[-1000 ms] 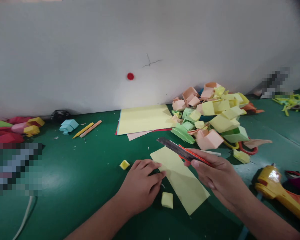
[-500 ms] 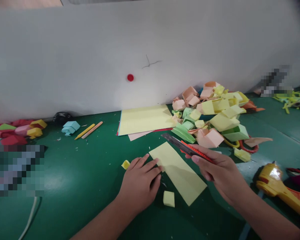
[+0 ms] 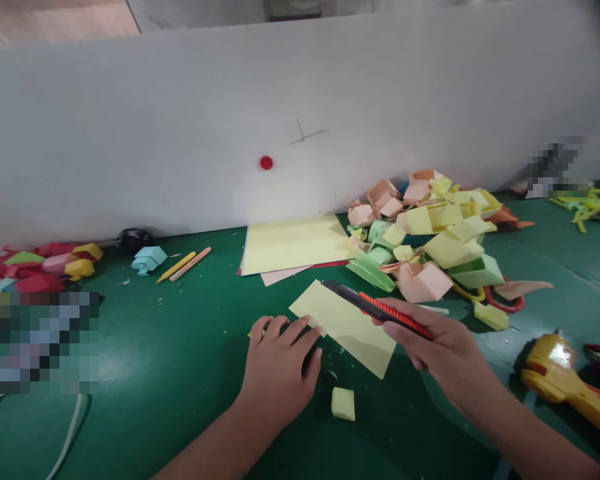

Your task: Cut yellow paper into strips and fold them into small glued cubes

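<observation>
A pale-yellow paper strip (image 3: 353, 330) lies flat and slantwise on the green tabletop (image 3: 190, 380), between the 2 hands. The left hand (image 3: 283, 367) is palm down, its fingers slightly apart and clasping nothing, with fingertips at the strip's left edge. The right hand (image 3: 437, 337) is clamped around a red-and-black utility knife (image 3: 377, 310), whose tip points toward the strip's far edge; whether it touches the paper, I cannot tell. Near the left hand's thumb sits 1 small pale-yellow paper block (image 3: 343, 404). Beyond the strip, a stack of coloured paper sheets (image 3: 297, 243) lies by the white partition (image 3: 180, 133), with a heap of folded paper boxes (image 3: 453, 247) just right of it. Farther left lie 2 pencil-like sticks (image 3: 176, 267); at far right rests a yellow glue gun (image 3: 550, 367).
</observation>
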Demonstrator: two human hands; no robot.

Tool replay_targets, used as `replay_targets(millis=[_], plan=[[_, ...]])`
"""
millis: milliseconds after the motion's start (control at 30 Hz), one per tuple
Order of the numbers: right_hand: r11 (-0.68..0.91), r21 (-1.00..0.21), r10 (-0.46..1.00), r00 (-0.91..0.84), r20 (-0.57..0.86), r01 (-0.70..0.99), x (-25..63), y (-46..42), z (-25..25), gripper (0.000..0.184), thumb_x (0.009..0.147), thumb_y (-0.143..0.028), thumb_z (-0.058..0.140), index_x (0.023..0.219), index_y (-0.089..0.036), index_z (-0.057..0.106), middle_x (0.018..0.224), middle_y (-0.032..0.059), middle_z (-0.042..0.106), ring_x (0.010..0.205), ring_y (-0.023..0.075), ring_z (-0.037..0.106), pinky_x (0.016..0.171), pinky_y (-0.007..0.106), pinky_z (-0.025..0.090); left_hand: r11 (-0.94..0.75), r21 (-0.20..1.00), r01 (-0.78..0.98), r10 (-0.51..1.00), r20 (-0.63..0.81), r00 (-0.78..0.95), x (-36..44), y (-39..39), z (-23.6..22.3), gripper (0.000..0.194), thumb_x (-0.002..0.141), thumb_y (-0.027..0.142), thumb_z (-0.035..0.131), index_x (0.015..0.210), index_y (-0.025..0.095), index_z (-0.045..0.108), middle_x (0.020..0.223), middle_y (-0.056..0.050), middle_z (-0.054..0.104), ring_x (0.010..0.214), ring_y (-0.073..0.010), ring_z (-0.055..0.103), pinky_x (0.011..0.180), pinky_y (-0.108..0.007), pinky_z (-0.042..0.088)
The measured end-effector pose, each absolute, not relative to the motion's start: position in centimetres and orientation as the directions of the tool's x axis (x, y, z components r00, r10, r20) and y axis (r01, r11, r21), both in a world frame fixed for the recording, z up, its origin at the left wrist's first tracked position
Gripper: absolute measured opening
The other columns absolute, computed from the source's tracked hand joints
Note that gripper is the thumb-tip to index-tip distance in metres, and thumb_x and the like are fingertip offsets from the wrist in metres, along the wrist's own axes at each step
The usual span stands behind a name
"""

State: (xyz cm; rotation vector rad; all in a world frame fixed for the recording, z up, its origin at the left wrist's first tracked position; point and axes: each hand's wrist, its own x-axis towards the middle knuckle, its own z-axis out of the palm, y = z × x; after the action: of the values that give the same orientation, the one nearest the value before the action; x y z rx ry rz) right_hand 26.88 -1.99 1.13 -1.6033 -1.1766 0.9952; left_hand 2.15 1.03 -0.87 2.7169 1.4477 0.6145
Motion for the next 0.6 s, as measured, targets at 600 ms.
replay_targets(millis=[600], plan=[[-0.177, -0.930, 0.976, 0.180, -0.124, 0.322, 27.04, -1.87, 0.82, 0.052, 0.082, -0.055, 0.069, 0.123, -0.022, 0.071, 0.058, -0.0031, 0.052, 0.048, 0.0133, 0.046, 0.045, 0.027, 0.037, -0.580, 0.290, 0.761, 0.807, 0.332, 0.488, 1.82, 1.19, -1.12, 0.025, 0.094, 0.021, 0.053, 0.110, 0.023, 0.072, 0.107, -0.005, 0.072, 0.104, -0.0255, 0.062, 0.090, -0.047, 0.043]])
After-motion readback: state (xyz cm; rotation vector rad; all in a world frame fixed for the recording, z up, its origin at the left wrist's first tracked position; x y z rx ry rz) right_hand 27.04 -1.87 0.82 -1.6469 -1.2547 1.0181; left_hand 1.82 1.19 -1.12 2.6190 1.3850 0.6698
